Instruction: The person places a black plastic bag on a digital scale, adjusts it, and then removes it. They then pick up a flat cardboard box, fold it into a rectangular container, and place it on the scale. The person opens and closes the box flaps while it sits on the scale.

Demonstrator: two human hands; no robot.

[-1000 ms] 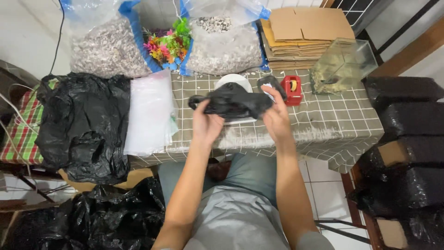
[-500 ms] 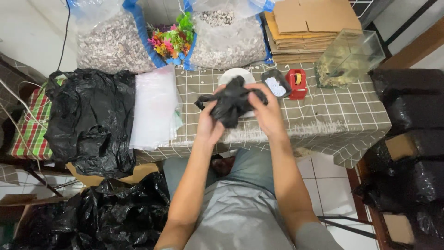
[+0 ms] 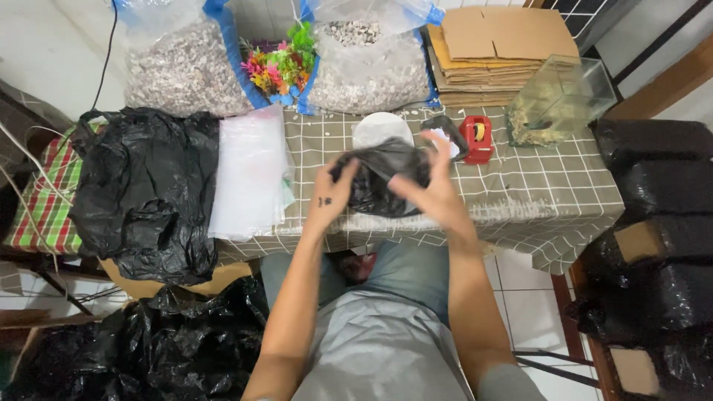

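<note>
The fingers of the left hand are pinching one edge of a small black plastic bag, thumb and fingertips closed on the film. The fingers of the right hand are spreading wider, with the thumb tucked into the bag's far edge and the others fanning up behind it. The bag is hanging between the two hands, just above the front of the bench, apart from its surface as far as the view shows. Its long axis is running left to right, from one hand to the other, with the loose body sagging below the fingers. Both hands are touching it; neither is nearer.

Directly behind the bag, a white round dish is sitting on the checked cloth, with a dark tray and a red tape dispenser just beside it to the right. Farther right, a glass tank is standing near a stack of flat cardboard. At the back, two clear sacks of gravel are flanking a bunch of bright plastic plants. To the left, clear bags are lying beside a heap of black bags.
</note>
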